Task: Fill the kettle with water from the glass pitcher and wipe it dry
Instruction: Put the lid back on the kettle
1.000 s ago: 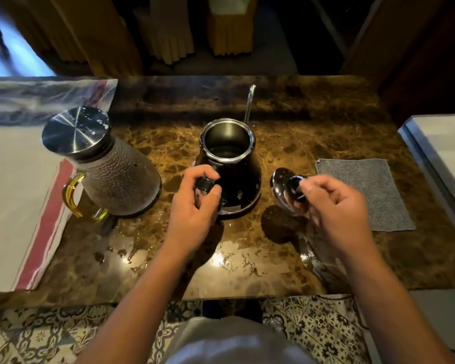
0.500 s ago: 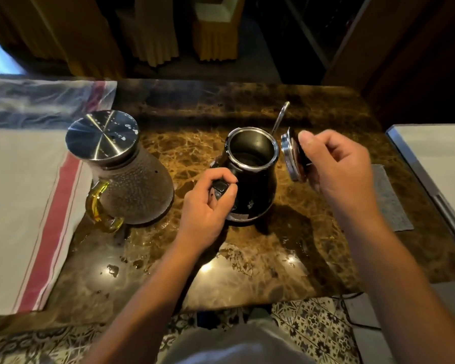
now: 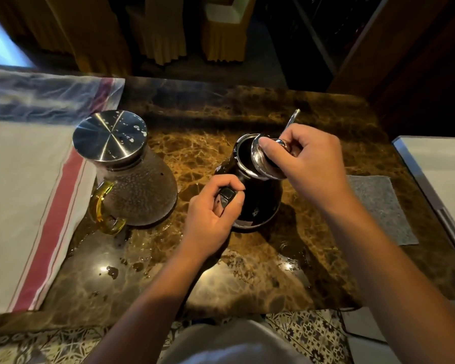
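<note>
A black kettle (image 3: pixel 258 198) with a steel rim and a thin spout stands on the brown marble table (image 3: pixel 221 122). My left hand (image 3: pixel 210 219) grips its black handle at the near side. My right hand (image 3: pixel 307 164) holds the shiny steel lid (image 3: pixel 260 164) by its knob, tilted over the right half of the kettle's open mouth. To the left stands the glass pitcher (image 3: pixel 137 190) with a steel cap and a yellow handle. A grey cloth (image 3: pixel 378 206) lies flat to the right of the kettle, partly behind my right forearm.
Water drops and small puddles (image 3: pixel 111 271) lie on the marble in front of the pitcher. A white cloth with a red stripe (image 3: pixel 24 206) covers the table's left part. A white surface with a metal edge (image 3: pixel 436 174) borders the right. Chairs stand beyond the table.
My right hand has carried the lid from beside the kettle's right side up over its mouth and tilted it down. My left hand has stayed on the handle.
</note>
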